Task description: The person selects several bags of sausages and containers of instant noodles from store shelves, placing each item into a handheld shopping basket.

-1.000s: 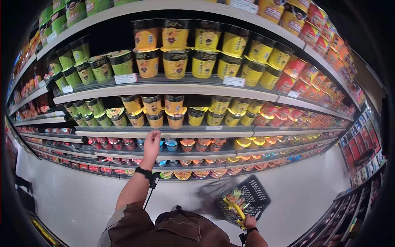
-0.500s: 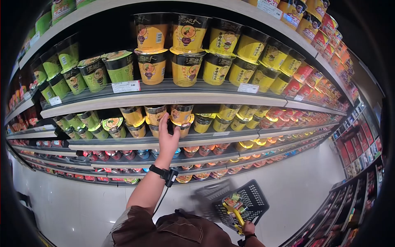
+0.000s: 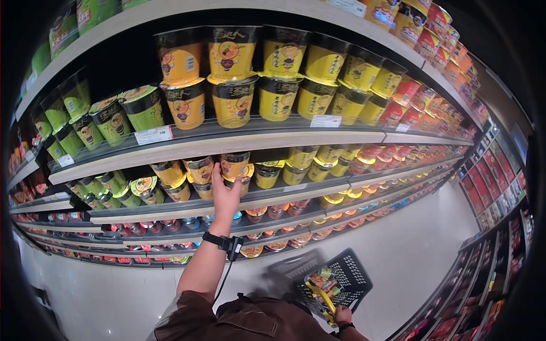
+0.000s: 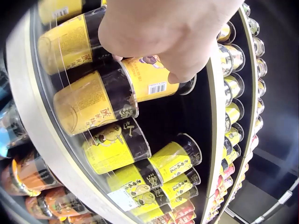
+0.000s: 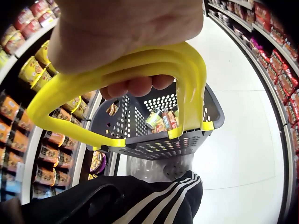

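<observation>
In the head view my left hand [image 3: 227,197] reaches into the shelf and grips an orange instant noodle cup [image 3: 234,166] with a black top band. This cup stands stacked on another orange cup [image 4: 88,105], and the left wrist view shows thumb and fingers around its sides, its barcode turned outward. More orange cups flank it on one side, yellow noodle cups [image 4: 110,149] on the other. Low at my right side, my right hand [image 3: 343,314] holds the yellow handle [image 5: 70,116] of a dark grey shopping basket [image 3: 352,270]; its fingers curl around the bar.
Several noodle cups and packs [image 5: 161,121] lie in the basket. A shelf board [image 3: 187,158] with price tags runs just above my left hand, carrying green, orange and yellow cups. Lower shelves hold more cups. Pale floor [image 3: 409,233] stretches along the aisle; another shelf [image 3: 500,273] lines the right.
My left hand has risen from below the shelf edge to the orange cups, and its fingers have come around the upper one. My right hand has stayed on the basket handle.
</observation>
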Motion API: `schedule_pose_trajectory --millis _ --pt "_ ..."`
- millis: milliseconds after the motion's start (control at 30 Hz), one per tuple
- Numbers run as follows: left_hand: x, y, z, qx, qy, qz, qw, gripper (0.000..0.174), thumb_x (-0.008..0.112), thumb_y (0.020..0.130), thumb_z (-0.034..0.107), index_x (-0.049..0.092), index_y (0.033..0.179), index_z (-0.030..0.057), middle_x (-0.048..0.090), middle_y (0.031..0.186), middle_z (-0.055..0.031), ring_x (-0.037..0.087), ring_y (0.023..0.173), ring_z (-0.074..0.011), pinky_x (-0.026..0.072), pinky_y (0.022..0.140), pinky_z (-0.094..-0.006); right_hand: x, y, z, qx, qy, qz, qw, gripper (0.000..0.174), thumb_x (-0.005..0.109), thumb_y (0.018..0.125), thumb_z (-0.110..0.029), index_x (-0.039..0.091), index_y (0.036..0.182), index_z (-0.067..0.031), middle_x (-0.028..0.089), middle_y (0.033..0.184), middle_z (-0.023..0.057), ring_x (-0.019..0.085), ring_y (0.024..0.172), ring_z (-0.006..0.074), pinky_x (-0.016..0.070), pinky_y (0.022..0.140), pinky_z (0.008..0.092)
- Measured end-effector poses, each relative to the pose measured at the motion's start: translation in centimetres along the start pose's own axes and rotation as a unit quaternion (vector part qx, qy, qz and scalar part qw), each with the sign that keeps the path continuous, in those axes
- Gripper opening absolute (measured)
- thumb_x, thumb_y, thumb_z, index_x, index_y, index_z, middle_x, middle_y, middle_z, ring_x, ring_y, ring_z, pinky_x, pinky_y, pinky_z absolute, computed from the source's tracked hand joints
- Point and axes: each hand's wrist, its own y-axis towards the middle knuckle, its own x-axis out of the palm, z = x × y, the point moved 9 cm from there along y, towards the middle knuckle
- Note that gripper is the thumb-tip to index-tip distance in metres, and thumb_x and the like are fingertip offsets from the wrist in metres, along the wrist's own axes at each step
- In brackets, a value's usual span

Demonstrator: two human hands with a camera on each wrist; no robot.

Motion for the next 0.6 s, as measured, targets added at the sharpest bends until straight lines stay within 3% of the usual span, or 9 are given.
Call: schedule_pose_trajectory --millis 167,300,600 --pt "0.3 0.0 -0.6 -0.012 0.014 0.0 1.0 0.069 0.067 0.082 0.013 0.034 0.138 -0.0066 0.044 0.133 -0.0223 0.047 0.121 -0.0294 0.04 0.097 -0.0348 -1.5 0.7 0.0 -0.005 -0.006 0.013 1.0 0.046 0.048 0.083 -0.037 0.068 0.082 0.0047 0.064 0.078 0.0281 0.065 0.075 0.0403 0.0495 0.074 0.0471" --pt "0.4 0.4 -1.5 -0.008 0.024 0.013 1.0 0.071 0.069 0.081 0.017 0.034 0.138 -0.0065 0.045 0.132 -0.0234 0.048 0.117 -0.0319 0.0404 0.095 -0.0365 -1.8 2.1 1.0 0.005 -0.002 0.004 1.0 0.046 0.049 0.083 -0.037 0.068 0.082 0.0044 0.064 0.078 0.0282 0.065 0.078 0.0414 0.0496 0.075 0.0468" --pt "0.8 1.3 -2.5 -0.003 0.091 0.011 0.996 0.078 0.071 0.078 0.024 0.033 0.137 -0.0096 0.044 0.133 -0.0274 0.043 0.123 -0.0377 0.034 0.104 -0.0399 -4.0 3.3 0.8 -0.029 -0.008 0.013 0.999 0.041 0.051 0.081 -0.033 0.069 0.08 0.0032 0.064 0.08 0.0283 0.065 0.08 0.0416 0.0498 0.077 0.0472"
